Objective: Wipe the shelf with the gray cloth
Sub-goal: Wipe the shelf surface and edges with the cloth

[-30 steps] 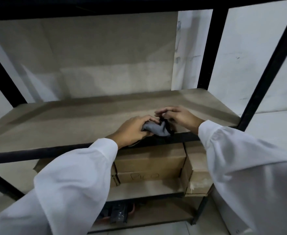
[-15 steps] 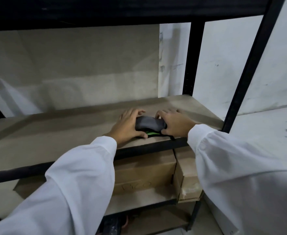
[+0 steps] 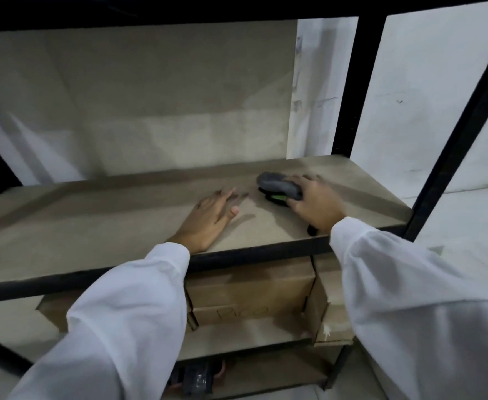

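Reaching in from the near edge, two white sleeves [image 3: 127,327] are seen, both cut off by the frame. Beneath them, on a lower level, two cardboard boxes [image 3: 251,287] are counted side by side; faint handwriting on the left one cannot be read. Above the black front rail [image 3: 251,255], the brown shelf [image 3: 92,220] is touched by the left hand [image 3: 208,217], laid flat with fingers straight and spread, nothing held. Further back and to the right, the right hand [image 3: 314,204] is curled round one gray cloth [image 3: 277,184], which is bunched into a rounded wad and rests on the board near the right rear corner. A bright green strip [image 3: 278,198] is glimpsed under the wad; what it belongs to cannot be told. Part of the cloth is hidden beneath the palm. Behind, a tan back panel [image 3: 150,96] is seen, and two black uprights [image 3: 349,82] are counted at the right.
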